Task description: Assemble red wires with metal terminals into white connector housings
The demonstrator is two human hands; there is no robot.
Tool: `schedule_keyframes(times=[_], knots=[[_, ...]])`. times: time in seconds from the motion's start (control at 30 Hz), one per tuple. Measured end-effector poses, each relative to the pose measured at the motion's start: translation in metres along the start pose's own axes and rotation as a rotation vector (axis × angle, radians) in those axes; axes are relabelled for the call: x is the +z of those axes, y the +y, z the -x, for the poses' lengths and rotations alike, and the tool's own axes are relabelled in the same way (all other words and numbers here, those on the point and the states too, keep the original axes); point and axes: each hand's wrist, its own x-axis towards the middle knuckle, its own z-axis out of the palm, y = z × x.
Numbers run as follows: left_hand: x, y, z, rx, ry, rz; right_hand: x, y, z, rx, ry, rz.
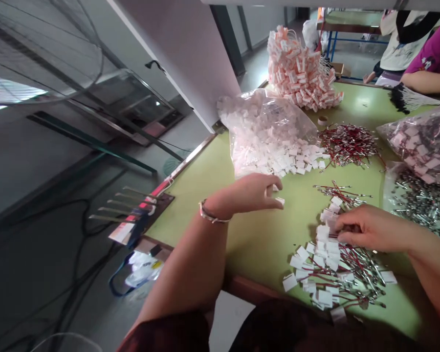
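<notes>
Green table, left hand pinching white connector, right hand gripping wired connectors near edge.

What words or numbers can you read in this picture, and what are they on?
None can be read.
The white pieces spilling from the clear bag look blank.
The pink-and-white bundles show marks too small to read.
The packet below the green table is too blurred.

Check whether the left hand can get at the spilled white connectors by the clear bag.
Probably yes: the left hand sits just short of the white connectors spilling from the clear bag, with only bare green table between.
</notes>
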Motion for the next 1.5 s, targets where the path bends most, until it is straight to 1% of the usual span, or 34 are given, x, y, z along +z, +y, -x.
schedule_keyframes(times=[0.03, 0.07, 0.13, 0.2, 0.23, 0.27, 0.3, 0.4, 0.47, 0.53, 0.6, 0.67, 0.7, 0.73, 0.8, 0.87, 0.9, 0.93, 1.0, 1.07, 1.17, 1.33, 1.4, 1.5], knots=[[0.001, -0.008, 0.001, -0.018, -0.022, -0.062, -0.004, 0.002, 0.002, 0.019, -0.005, -0.013], [0.004, -0.013, 0.000, -0.022, -0.043, -0.107, -0.009, 0.006, 0.004, 0.057, 0.028, -0.027], [0.015, -0.019, -0.004, 0.001, -0.062, -0.160, -0.021, 0.018, 0.006, 0.166, 0.189, -0.017], [0.027, -0.017, -0.009, 0.035, -0.083, -0.203, -0.030, 0.031, 0.004, 0.266, 0.376, 0.064], [0.032, -0.015, -0.011, 0.051, -0.091, -0.224, -0.032, 0.037, 0.001, 0.302, 0.438, 0.121], [0.036, -0.012, -0.014, 0.066, -0.091, -0.242, -0.031, 0.042, -0.003, 0.332, 0.479, 0.169], [0.040, -0.008, -0.016, 0.081, -0.082, -0.255, -0.029, 0.045, -0.009, 0.358, 0.487, 0.203], [0.053, 0.003, -0.024, 0.098, -0.013, -0.273, -0.011, 0.050, -0.031, 0.421, 0.461, 0.346], [0.064, 0.009, -0.030, 0.092, 0.054, -0.282, 0.000, 0.052, -0.044, 0.422, 0.488, 0.441], [0.074, 0.013, -0.036, 0.090, 0.116, -0.286, 0.004, 0.054, -0.049, 0.414, 0.527, 0.474], [0.081, 0.014, -0.041, 0.091, 0.173, -0.262, 0.002, 0.056, -0.048, 0.395, 0.587, 0.436], [0.084, 0.014, -0.045, 0.078, 0.249, -0.171, -0.003, 0.056, -0.042, 0.366, 0.672, 0.343], [0.084, 0.013, -0.045, 0.058, 0.289, -0.077, -0.005, 0.053, -0.039, 0.350, 0.708, 0.277], [0.084, 0.013, -0.045, 0.025, 0.321, 0.061, -0.006, 0.050, -0.035, 0.333, 0.723, 0.201], [0.082, 0.015, -0.042, -0.057, 0.321, 0.445, -0.002, 0.040, -0.030, 0.282, 0.683, 0.053], [0.081, 0.018, -0.038, -0.113, 0.237, 0.855, 0.006, 0.030, -0.028, 0.220, 0.604, -0.033], [0.080, 0.020, -0.036, -0.122, 0.182, 1.021, 0.011, 0.026, -0.027, 0.193, 0.575, -0.050], [0.081, 0.023, -0.034, -0.121, 0.136, 1.150, 0.015, 0.022, -0.027, 0.172, 0.557, -0.052], [0.081, 0.026, -0.031, -0.115, 0.078, 1.309, 0.020, 0.018, -0.027, 0.145, 0.537, -0.043], [0.082, 0.027, -0.031, -0.111, 0.060, 1.374, 0.022, 0.016, -0.027, 0.129, 0.522, -0.053], [0.083, 0.026, -0.032, -0.120, 0.063, 1.365, 0.020, 0.015, -0.026, 0.116, 0.495, -0.078], [0.083, 0.024, -0.033, -0.132, 0.042, 1.292, 0.019, 0.012, -0.026, 0.138, 0.464, -0.071], [0.083, 0.023, -0.033, -0.117, 0.047, 1.239, 0.020, 0.011, -0.027, 0.153, 0.431, -0.124], [0.083, 0.022, -0.032, -0.076, 0.094, 1.125, 0.019, 0.011, -0.027, 0.192, 0.343, -0.242]])
